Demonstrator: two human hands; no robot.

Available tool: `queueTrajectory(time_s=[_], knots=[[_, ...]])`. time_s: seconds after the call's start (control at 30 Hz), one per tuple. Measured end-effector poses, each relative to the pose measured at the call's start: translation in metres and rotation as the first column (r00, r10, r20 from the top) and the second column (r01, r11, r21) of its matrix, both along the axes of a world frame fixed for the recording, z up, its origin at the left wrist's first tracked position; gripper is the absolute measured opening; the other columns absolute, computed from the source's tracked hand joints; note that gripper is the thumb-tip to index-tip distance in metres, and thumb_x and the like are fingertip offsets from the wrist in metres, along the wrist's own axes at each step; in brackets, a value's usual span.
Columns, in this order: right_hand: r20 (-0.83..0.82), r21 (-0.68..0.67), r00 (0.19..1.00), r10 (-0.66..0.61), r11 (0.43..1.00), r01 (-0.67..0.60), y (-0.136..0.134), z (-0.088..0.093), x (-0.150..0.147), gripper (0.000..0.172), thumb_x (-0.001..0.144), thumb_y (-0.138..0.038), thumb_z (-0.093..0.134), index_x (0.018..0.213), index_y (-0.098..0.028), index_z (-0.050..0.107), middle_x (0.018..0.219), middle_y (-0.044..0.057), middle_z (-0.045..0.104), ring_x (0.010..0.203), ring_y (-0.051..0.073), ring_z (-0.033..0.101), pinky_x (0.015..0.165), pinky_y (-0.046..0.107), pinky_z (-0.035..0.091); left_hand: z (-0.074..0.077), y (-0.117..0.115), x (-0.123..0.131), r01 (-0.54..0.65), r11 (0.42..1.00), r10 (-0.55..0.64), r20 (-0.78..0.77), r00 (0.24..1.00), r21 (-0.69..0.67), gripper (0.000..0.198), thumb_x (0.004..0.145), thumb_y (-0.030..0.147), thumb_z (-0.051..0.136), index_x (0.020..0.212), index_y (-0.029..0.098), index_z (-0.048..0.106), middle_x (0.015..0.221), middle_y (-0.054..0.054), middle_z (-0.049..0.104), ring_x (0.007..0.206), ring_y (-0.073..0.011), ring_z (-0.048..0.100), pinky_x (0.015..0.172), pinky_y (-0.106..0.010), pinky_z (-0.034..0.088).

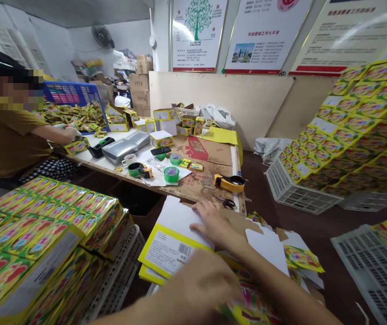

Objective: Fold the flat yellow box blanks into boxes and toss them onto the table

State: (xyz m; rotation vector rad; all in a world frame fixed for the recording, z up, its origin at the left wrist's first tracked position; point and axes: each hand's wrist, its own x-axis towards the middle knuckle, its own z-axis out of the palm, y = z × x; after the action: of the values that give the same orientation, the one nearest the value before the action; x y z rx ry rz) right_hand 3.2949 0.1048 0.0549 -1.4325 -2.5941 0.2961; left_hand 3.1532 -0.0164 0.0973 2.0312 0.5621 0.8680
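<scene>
A flattened yellow-edged box (168, 246), with white flaps and a barcode label, lies in front of me on more folded cardboard. My right hand (210, 221) rests on its white flap, thumb and fingers spread apart. Closer to the camera, my left hand (207, 280) is smeared by motion over the near side of the box. Its fingers cannot be made out. Beneath and right of my hands are more flattened printed boxes (301, 258), some with white flaps (268, 248) showing.
A worktable (220, 155) ahead bears tape rolls (171, 174), a yellow tape dispenser (229, 183), scissors (227, 202), a mug (129, 160) and plastic bags (126, 146). Stacked packed boxes (48, 212) stand left, others (356, 131) right in white crates (295, 192). A co-worker (7, 131) sits left.
</scene>
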Motion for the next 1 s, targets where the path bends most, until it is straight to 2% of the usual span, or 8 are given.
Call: queueTrajectory(time_s=[0.03,0.1,0.17,0.3,0.37,0.6,0.77,1.0], knots=[[0.001,-0.001,1.000,-0.004,1.000,0.004,-0.001,0.001,0.000,0.038,0.078,-0.038,0.067,0.108,-0.017,0.057,0.110,0.009,0.058,0.108,0.026,0.047,0.095,0.043,0.033,-0.013,0.012,-0.019,-0.180,0.984,0.180,-0.038,0.983,0.005,0.033,0.090,0.033,0.041,0.120,0.024,0.052,0.124,-0.013,0.052,0.122,-0.0271,0.044,0.102,-0.049,0.035],[-0.003,0.023,0.999,-0.033,0.999,0.033,-0.003,0.003,0.000,0.035,0.077,-0.037,0.068,0.104,-0.017,0.058,0.110,0.009,0.057,0.107,0.027,0.047,0.094,0.042,0.034,-0.046,0.031,-0.055,-0.613,0.763,0.646,-0.228,0.729,0.203,0.050,0.081,0.036,0.058,0.126,0.019,0.045,0.132,-0.015,0.046,0.128,-0.0316,0.038,0.107,-0.054,0.028],[-0.020,0.064,0.996,-0.081,0.995,0.082,-0.007,0.003,-0.001,0.034,0.076,-0.037,0.070,0.101,-0.017,0.059,0.111,0.010,0.055,0.106,0.027,0.045,0.093,0.041,0.035,-0.082,0.040,-0.081,-0.643,0.705,0.707,-0.357,0.610,0.298,0.093,0.062,0.048,0.076,0.137,0.015,0.031,0.141,-0.021,0.036,0.134,-0.0398,0.028,0.109,-0.059,0.025],[-0.129,0.115,0.981,-0.146,0.980,0.161,-0.024,-0.001,-0.002,0.026,0.079,-0.034,0.066,0.098,-0.019,0.057,0.106,0.007,0.055,0.101,0.025,0.046,0.090,0.039,0.036,-0.135,0.031,-0.089,-0.534,0.806,0.592,-0.391,0.705,0.257,0.107,0.069,0.053,0.070,0.146,0.021,0.003,0.147,-0.022,0.026,0.134,-0.0380,0.031,0.105,-0.057,0.035],[-0.198,0.149,0.962,-0.189,0.964,0.220,-0.034,-0.002,0.001,0.019,0.081,-0.030,0.063,0.095,-0.019,0.054,0.101,0.006,0.055,0.096,0.023,0.047,0.087,0.038,0.036,-0.140,0.022,-0.079,-0.540,0.806,0.592,-0.334,0.734,0.241,0.105,0.072,0.052,0.067,0.146,0.023,-0.001,0.148,-0.021,0.026,0.133,-0.0365,0.035,0.103,-0.055,0.039],[-0.389,0.285,0.872,-0.298,0.861,0.422,-0.078,0.005,0.044,0.007,0.084,-0.019,0.056,0.085,-0.019,0.049,0.087,0.002,0.053,0.086,0.020,0.046,0.079,0.036,0.031,-0.125,0.007,-0.039,-0.502,0.826,0.548,-0.157,0.821,0.257,0.104,0.067,0.048,0.073,0.148,0.026,0.011,0.148,-0.015,0.031,0.132,-0.0353,0.037,0.103,-0.049,0.041],[-0.414,0.374,0.853,-0.318,0.795,0.477,-0.108,-0.002,0.078,0.004,0.087,-0.019,0.052,0.087,-0.021,0.048,0.086,0.001,0.053,0.083,0.019,0.046,0.075,0.034,0.031,-0.146,0.004,-0.009,-0.468,0.846,0.517,-0.179,0.837,0.255,0.081,0.082,0.021,0.056,0.148,0.031,0.010,0.149,-0.011,0.032,0.131,-0.0292,0.041,0.100,-0.043,0.046],[-0.426,0.411,0.848,-0.317,0.767,0.493,-0.115,-0.025,0.110,0.002,0.089,-0.023,0.052,0.091,-0.023,0.053,0.088,0.001,0.056,0.086,0.020,0.049,0.076,0.035,0.035,-0.167,0.005,0.028,-0.450,0.884,0.467,-0.235,0.853,0.122,0.079,0.079,0.004,0.048,0.147,0.030,0.018,0.151,-0.009,0.029,0.134,-0.0254,0.036,0.105,-0.041,0.040]])
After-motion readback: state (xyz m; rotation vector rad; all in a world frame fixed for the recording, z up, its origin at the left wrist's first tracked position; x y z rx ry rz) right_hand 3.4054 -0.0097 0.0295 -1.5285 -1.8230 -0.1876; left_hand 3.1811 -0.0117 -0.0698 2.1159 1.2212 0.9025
